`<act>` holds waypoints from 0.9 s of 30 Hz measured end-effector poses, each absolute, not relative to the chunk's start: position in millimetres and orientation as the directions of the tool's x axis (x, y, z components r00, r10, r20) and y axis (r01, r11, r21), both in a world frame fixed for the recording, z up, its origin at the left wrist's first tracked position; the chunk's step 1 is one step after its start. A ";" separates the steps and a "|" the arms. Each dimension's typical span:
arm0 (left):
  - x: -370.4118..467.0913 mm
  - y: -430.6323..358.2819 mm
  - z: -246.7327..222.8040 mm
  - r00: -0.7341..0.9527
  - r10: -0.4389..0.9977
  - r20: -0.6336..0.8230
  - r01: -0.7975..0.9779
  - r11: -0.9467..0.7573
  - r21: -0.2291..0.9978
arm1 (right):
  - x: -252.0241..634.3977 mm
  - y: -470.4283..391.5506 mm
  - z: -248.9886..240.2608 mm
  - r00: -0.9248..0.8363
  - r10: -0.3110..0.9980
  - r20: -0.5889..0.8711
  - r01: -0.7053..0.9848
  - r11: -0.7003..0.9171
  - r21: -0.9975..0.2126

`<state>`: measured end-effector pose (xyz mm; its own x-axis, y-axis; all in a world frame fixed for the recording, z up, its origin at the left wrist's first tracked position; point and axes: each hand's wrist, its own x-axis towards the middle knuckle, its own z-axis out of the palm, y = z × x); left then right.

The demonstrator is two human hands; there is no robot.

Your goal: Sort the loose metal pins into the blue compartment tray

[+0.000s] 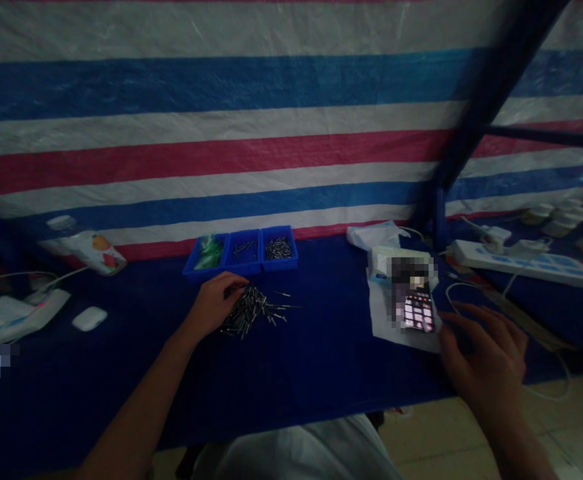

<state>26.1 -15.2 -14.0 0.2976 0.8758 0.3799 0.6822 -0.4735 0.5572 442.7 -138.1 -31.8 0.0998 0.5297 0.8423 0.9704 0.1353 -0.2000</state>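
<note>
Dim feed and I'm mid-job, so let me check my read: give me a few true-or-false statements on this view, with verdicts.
1. The left hand is at the pile of thin metal pieces. True.
2. The green plastic sits in the rightmost blue tray. False: it is in the leftmost blue tray.
3. The right hand grips the phone. False: it is beside it.
4. The middle blue tray holds fewer pieces than the rightmost. True.

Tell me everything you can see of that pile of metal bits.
The pile is a jumbled heap of thin, dark, metallic-looking pieces with glints, on the blue table near the trays. A few stray toward its right. The left hand is at its left edge; whether it grips any is unclear.
</note>
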 end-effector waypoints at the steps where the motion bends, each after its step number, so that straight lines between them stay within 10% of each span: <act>1: 26.7 -15.4 -14.1 0.283 0.878 0.387 0.663 -0.471 0.583 | 426.2 -135.0 -20.4 0.101 0.515 0.851 0.962 0.168 -0.216; 6: 29.4 -15.8 -17.4 0.156 0.946 0.286 0.475 -0.325 0.817 | 309.1 -84.7 32.0 -0.401 0.687 0.606 0.737 0.635 -0.233; 10: 31.3 -15.7 -18.3 0.049 0.984 0.172 0.302 -0.178 0.937 | 241.8 -29.8 28.5 -0.707 0.520 0.480 0.515 0.843 -0.153; 27: 33.1 -22.1 -8.9 0.106 0.970 0.218 0.405 -0.242 0.882 | 223.3 -10.3 -10.3 -0.740 0.525 0.420 0.527 0.841 -0.123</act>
